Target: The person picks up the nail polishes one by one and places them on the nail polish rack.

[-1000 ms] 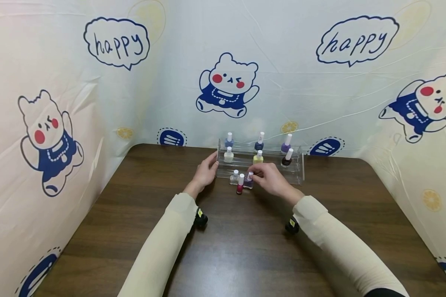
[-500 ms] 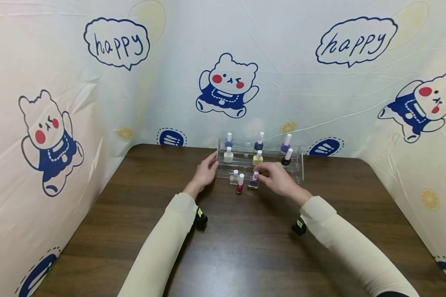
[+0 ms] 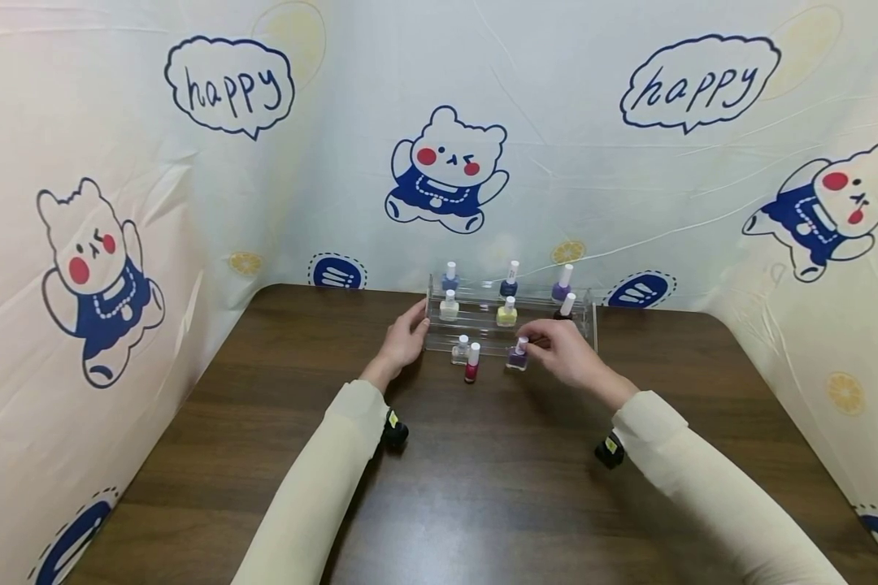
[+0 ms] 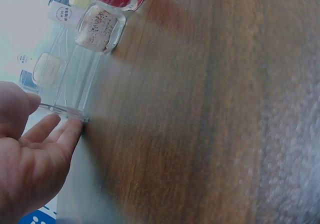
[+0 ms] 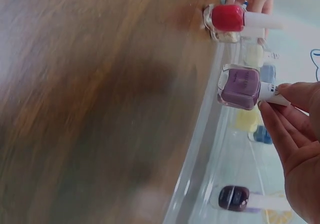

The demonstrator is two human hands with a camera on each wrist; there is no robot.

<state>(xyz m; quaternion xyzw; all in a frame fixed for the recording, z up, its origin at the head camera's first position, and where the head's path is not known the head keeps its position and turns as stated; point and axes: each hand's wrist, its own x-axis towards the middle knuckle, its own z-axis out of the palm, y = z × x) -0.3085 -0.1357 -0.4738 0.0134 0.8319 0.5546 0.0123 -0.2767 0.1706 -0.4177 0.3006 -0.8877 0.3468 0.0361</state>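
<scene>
A clear acrylic tiered rack (image 3: 549, 345) stands at the back of the table. My right hand (image 3: 562, 351) pinches the white cap of a purple nail polish bottle (image 5: 241, 87) between thumb and fingers. The bottle is upright at the front of the lowest tier, overlapping it in the head view. At the rack's left end, my left hand (image 3: 402, 340) rests its fingertips and thumb against the side panel (image 4: 70, 113). A red nail polish bottle (image 3: 471, 367) stands in front of a clear glitter one (image 4: 100, 29) at the lowest tier's left.
On the middle tier are a whitish bottle (image 3: 449, 309), a yellow one (image 3: 506, 315) and a dark one (image 5: 233, 198), partly behind my right hand in the head view. Light blue (image 3: 449, 281), dark blue (image 3: 508, 287) and violet (image 3: 561, 289) bottles line the top. Printed cloth (image 3: 439, 65) hangs behind.
My right hand has moved to the right with the purple nail polish bottle, away from the red and glitter bottles. My left hand has stayed at the rack's left end.
</scene>
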